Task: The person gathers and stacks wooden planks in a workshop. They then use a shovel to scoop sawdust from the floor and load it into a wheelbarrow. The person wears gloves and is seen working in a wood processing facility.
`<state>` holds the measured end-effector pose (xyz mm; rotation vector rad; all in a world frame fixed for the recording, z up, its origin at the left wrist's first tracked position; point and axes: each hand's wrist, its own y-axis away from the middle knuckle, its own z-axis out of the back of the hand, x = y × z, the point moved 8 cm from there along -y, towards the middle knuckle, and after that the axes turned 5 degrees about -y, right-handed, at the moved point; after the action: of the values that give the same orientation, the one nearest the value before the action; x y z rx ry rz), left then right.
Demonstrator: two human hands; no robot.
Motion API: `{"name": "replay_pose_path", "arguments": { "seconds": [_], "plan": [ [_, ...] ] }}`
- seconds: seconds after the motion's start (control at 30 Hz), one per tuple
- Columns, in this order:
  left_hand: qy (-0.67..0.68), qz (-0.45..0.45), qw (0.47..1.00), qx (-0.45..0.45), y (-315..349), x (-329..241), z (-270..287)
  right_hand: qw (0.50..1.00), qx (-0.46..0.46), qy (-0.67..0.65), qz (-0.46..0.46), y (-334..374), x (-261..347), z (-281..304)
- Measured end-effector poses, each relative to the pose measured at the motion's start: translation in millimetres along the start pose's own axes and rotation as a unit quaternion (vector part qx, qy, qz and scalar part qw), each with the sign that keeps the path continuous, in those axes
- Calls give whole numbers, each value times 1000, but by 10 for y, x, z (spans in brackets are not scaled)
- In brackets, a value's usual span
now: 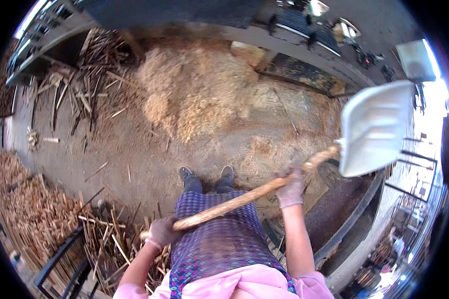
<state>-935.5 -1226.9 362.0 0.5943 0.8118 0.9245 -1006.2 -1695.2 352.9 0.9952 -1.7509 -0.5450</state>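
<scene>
I'm standing before a large heap of pale tan sawdust and shavings (194, 89), and much of it is lying loose on the grey, dust-strewn concrete floor (144, 152), so I'm judging that plenty is left to clear. How much is already gone I cannot tell. The broad white ribbed blade (376, 132) of my shovel is showing no clear load.

My hands are both closing around its long, light-brown wooden handle (234, 201): my gloved left hand (163, 232) is gripping near the butt end, and my gloved right hand (291, 187) is grasping it farther up, toward the blade. The shovel is slanting across my purple patterned apron (212, 249), its blade hanging out beyond my right hand, near a dark, curved-edged trough (360, 215).
</scene>
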Motion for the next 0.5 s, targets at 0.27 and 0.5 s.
{"name": "replay_pose_path", "arguments": {
  "seconds": [0.27,0.5],
  "plan": [
    [180,309,934,4,2513,721,-128,893,-51,190,-406,416,-4099,145],
    [230,480,841,96,2654,1019,-1015,753,-82,301,-579,1655,-6181,1273]
  ]
}}
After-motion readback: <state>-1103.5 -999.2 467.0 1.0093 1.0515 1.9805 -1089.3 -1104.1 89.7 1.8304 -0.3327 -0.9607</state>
